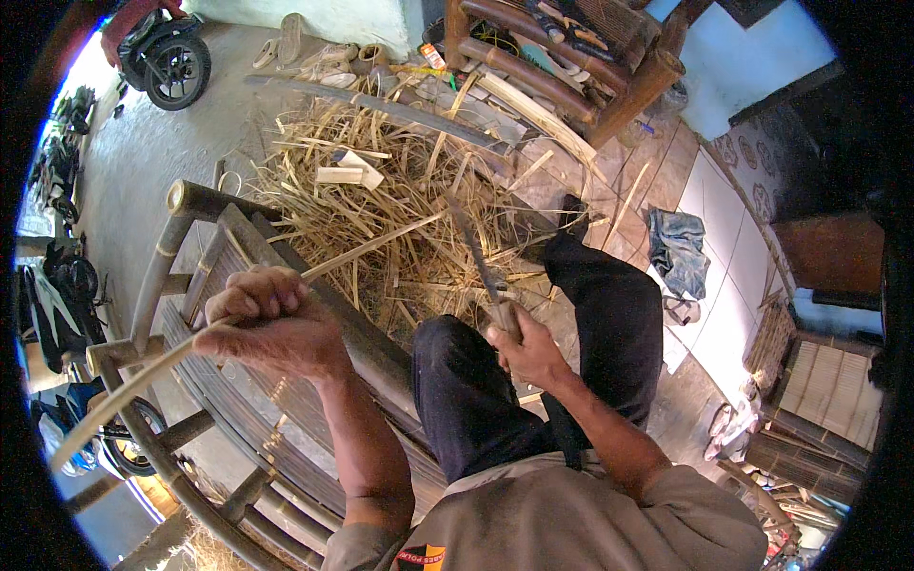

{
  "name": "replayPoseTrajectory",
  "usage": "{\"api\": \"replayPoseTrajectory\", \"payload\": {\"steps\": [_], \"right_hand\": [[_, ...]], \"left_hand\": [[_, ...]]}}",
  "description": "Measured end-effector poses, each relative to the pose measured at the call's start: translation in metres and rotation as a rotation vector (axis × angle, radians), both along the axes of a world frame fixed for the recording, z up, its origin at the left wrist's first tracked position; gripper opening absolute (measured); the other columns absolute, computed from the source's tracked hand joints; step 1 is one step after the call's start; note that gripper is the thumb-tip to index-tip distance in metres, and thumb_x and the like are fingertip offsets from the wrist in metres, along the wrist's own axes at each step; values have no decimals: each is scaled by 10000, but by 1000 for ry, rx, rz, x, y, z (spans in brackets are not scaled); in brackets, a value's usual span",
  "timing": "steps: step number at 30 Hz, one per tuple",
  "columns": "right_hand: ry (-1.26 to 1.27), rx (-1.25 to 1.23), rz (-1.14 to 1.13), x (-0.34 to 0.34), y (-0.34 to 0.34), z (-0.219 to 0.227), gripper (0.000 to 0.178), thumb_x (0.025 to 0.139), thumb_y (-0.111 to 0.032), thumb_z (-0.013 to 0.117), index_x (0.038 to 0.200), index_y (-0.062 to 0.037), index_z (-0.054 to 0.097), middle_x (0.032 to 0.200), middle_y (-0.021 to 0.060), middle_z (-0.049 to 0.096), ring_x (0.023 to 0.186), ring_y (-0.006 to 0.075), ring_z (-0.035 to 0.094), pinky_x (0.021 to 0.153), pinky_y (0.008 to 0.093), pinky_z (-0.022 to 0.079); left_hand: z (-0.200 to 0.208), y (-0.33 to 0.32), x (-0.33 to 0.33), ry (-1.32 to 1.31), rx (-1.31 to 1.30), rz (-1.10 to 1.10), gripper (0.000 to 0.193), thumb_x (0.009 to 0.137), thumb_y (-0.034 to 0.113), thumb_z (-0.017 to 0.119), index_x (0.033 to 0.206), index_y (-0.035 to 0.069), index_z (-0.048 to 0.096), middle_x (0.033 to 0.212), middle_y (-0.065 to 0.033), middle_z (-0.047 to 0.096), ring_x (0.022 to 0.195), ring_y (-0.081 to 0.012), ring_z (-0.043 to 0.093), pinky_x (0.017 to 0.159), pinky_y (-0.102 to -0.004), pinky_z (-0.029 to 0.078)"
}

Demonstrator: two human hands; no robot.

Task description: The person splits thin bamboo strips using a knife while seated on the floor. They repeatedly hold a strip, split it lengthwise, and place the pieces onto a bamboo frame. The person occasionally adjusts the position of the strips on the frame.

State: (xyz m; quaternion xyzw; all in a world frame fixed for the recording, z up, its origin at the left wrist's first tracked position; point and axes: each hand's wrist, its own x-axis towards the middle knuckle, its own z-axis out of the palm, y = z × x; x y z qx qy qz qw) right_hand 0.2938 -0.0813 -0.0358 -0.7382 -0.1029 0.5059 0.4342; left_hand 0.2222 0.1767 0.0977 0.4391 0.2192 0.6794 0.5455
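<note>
My left hand is closed around a long, thin bamboo strip. The strip slants from the lower left, past the bench's arm, up to the middle of the view. A knife with a long, narrow, dark blade is gripped by its handle in my right hand, above my knees. Its blade points away from me, and its tip appears close to the strip's far end; whether they touch I cannot tell. Beyond my knees lies a big heap of bamboo shavings, with a few short pale pieces on top.
I sit on a bamboo bench whose armrest frame stands at my left. A dark bamboo pole lies across the heap's far side. Crumpled blue cloth is on the tiles at right. A bamboo rack and a motorbike wheel stand farther off.
</note>
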Motion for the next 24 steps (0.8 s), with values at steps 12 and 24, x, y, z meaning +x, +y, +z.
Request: {"api": "replayPoseTrajectory", "payload": {"steps": [12, 24], "right_hand": [[-633, 409, 239, 14, 98, 49, 399, 934, -390, 640, 1016, -11, 545, 813, 241, 639, 748, 433, 662, 614, 484, 526], [-755, 387, 205, 14, 105, 42, 419, 940, -429, 624, 1001, -19, 559, 715, 201, 637, 653, 420, 654, 586, 494, 528]], "left_hand": [[16, -33, 40, 48, -18, 107, 547, 1035, 455, 452, 634, 174, 208, 520, 46, 183, 455, -71, 155, 424, -263, 122], [17, -28, 37, 105, 48, 156, 548, 1029, 397, 460, 609, 185, 179, 500, 49, 176, 435, -65, 137, 402, -268, 96]]}}
